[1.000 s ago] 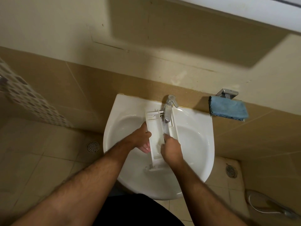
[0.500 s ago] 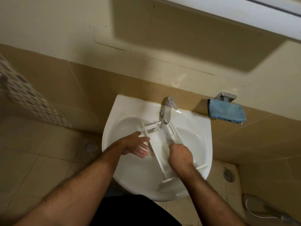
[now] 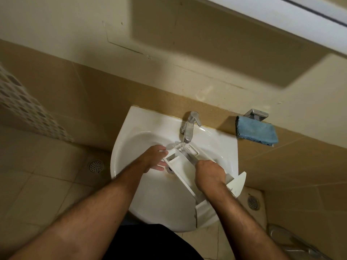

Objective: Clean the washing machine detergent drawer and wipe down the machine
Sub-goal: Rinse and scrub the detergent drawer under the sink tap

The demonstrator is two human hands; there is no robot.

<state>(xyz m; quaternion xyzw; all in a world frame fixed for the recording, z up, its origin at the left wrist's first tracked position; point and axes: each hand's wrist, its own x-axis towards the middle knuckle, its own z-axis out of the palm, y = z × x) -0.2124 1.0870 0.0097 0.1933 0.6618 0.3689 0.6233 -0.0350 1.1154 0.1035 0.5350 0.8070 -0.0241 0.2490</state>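
Fingers of the right hand [image 3: 209, 175] curling into a fist around a grey handle, seemingly a brush [image 3: 189, 156], though the head is lost in the water, and pressing it down into the detergent drawer [image 3: 183, 167]. Fingers of the left hand [image 3: 153, 158] lying nearly straight and spread, bracing the drawer's far left corner, with the thumb side up near the rim and the lower fingertips showing beneath the drawer's edge.

Lying diagonally across the white basin [image 3: 142, 194], the white drawer, with its curved front panel [image 3: 236, 184] hanging past the basin's near right rim, just beside the right wrist, and its open compartments pointing up toward the tap. Sitting between the two hands, the middle compartment, with the right knuckles over its near end and the left fingertips touching its far side.

Running onto the drawer's far end, water from the chrome tap [image 3: 188, 127], splashing white just beyond the left fingertips.

Hanging on a metal wall holder [image 3: 256, 114] to the right of the basin, well apart from both hands, a blue cloth [image 3: 256, 131]. Showing on the tiled floor, round drains [image 3: 96, 166] on either side of the basin.
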